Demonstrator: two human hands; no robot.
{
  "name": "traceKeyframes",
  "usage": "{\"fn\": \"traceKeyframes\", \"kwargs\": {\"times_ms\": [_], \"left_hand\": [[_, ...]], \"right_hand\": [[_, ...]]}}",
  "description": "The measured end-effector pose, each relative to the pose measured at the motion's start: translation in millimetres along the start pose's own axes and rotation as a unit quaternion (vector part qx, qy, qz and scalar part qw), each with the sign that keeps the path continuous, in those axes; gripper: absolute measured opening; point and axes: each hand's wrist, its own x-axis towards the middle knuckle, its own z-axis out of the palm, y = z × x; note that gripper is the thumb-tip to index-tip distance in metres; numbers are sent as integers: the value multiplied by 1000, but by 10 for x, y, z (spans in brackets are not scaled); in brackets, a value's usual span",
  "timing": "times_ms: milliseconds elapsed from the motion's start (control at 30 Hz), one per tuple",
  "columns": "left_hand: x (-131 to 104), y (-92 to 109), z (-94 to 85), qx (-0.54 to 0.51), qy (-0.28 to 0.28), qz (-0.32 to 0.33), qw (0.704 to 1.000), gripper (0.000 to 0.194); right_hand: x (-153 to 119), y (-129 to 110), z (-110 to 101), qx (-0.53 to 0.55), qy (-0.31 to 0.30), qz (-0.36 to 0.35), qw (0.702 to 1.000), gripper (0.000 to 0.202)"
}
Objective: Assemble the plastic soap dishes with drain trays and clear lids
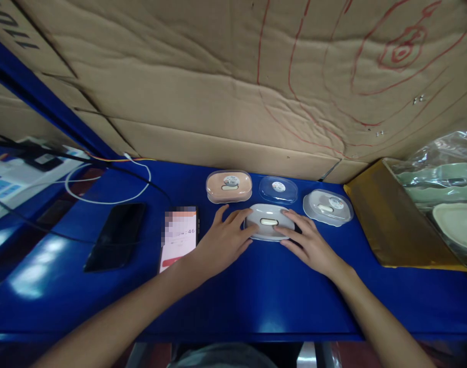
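Note:
A pale grey oval soap dish [262, 232] with a cream pill-shaped piece at its centre lies on the blue table. My left hand [229, 232] grips its left end, thumb and fingers at the rim. At the right end, my right hand [306, 237] holds the rim with bent fingers. Just behind the dish is a loose clear lid [289, 190] bearing a round white sticker. A peach soap dish [216, 188] under a clear lid sits behind my left hand. Another grey soap dish [313, 207], also lidded, stands beyond my right hand.
A lit phone [178, 235] lies left of my left forearm, with a dark phone [116, 235] farther left. Cables, including a white cable [98, 199], cross the table's left side. An open carton [371, 220] with plastic-wrapped green dishes stands right. A cardboard wall [202, 92] rises behind.

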Motion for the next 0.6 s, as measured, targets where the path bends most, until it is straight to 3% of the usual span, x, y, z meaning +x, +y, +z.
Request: {"fn": "traceKeyframes", "kwargs": {"times_ms": [133,233,367,500,600], "left_hand": [[-50,86,-76,22,4,3,1000,17],[-102,115,-94,12,8,14,1000,10],[-149,95,-57,-8,23,25,999,27],[-164,71,-20,-28,36,5,999,54],[-184,64,-4,-32,27,-21,999,64]], "right_hand": [[16,-21,-41,-14,-22,-4,1000,41],[109,53,-128,-32,-6,25,999,45],[411,267,-204,-79,8,66,995,48],[718,455,-155,-145,-30,112,983,56],[794,472,-114,-187,-58,124,973,54]]}}
